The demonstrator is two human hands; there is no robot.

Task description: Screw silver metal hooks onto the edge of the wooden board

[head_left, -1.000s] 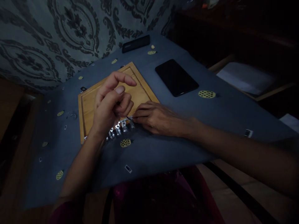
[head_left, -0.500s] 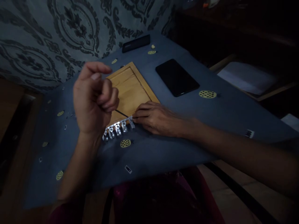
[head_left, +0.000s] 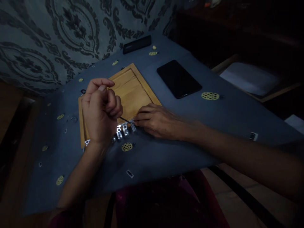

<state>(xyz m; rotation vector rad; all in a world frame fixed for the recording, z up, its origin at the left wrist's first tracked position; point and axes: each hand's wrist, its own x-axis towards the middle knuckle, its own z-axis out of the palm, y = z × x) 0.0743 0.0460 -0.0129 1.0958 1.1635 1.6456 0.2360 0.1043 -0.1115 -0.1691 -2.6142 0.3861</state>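
Observation:
A wooden framed board (head_left: 129,91) lies on the blue cloth, with a metal strip of hooks (head_left: 125,127) along its near edge. My left hand (head_left: 101,110) is curled above the board's left part, closed on a thin dark rod (head_left: 125,120) whose far end meets the strip's right end. Its handle, if any, is hidden in the fist. My right hand (head_left: 158,121) rests at the board's near right corner, its fingertips pressed together at the end of the strip. What they pinch is too small to make out.
On the blue cloth (head_left: 152,158), a black phone (head_left: 179,79) lies right of the board and a dark case-like object (head_left: 137,44) stands behind it. A small yellowish piece (head_left: 154,47) sits nearby. Patterned fabric (head_left: 73,28) rises at the back; white paper (head_left: 249,77) is at the right.
My left hand has moved down and slightly right with the rod, uncovering the board's left edge. My right hand stays at the strip's end. The view has shifted slightly.

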